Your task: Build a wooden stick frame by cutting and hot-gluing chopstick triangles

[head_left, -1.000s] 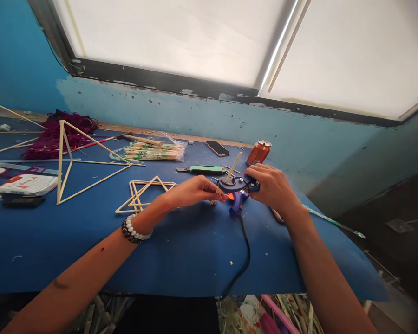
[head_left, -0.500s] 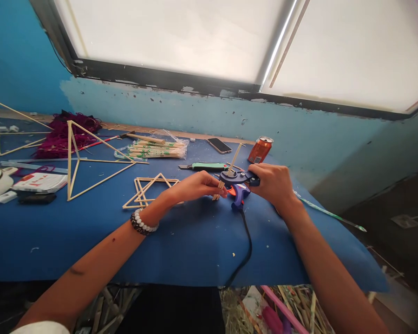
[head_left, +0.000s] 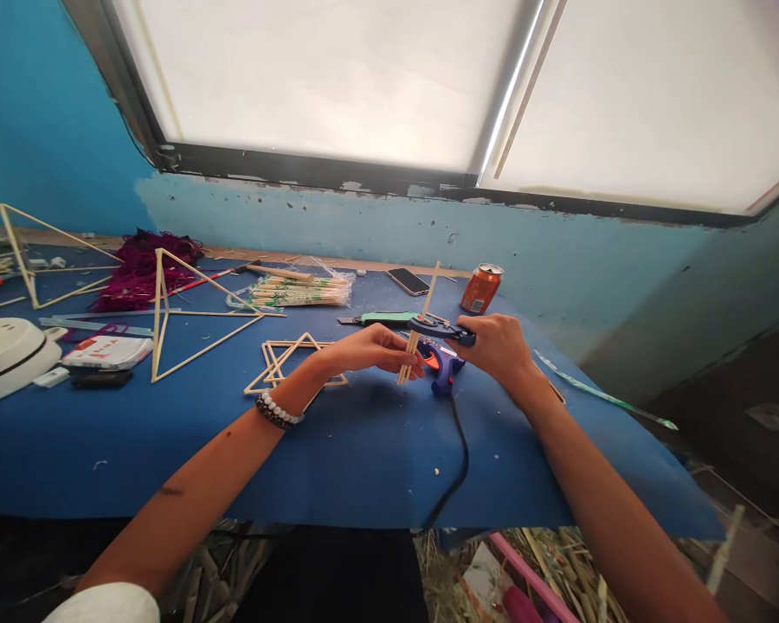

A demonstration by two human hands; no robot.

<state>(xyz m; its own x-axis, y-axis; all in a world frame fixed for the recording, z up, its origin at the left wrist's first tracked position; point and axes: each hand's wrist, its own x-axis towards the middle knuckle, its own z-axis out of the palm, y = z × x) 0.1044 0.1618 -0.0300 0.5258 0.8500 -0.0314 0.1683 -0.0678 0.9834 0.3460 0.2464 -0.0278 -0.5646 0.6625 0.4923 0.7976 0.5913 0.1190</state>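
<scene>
In the head view, my left hand (head_left: 384,349) is closed round a small bundle of thin wooden sticks (head_left: 405,372), held upright just over the table; one stick rises well above the others. My right hand (head_left: 497,343) grips a dark blue plier-like cutter (head_left: 442,330), its jaws at the sticks just above my left fingers. Whether the jaws are closed I cannot tell. Beneath the tool lies a purple and orange glue gun (head_left: 442,374) with a black cord. Left of my left hand, a star-shaped stick frame (head_left: 279,365) lies flat, partly hidden by my wrist.
Behind my hands are a green utility knife (head_left: 389,319), a phone (head_left: 408,281) and an orange can (head_left: 482,288). Bagged sticks (head_left: 299,290), a hammer (head_left: 279,272), pyramid stick frames (head_left: 208,313), purple yarn (head_left: 146,268) and a white power strip (head_left: 9,359) occupy the left side.
The camera view has shifted slightly left. The cutter and my right hand have tilted a little, and more of the stick bundle shows below the jaws. Both hands keep their hold.
</scene>
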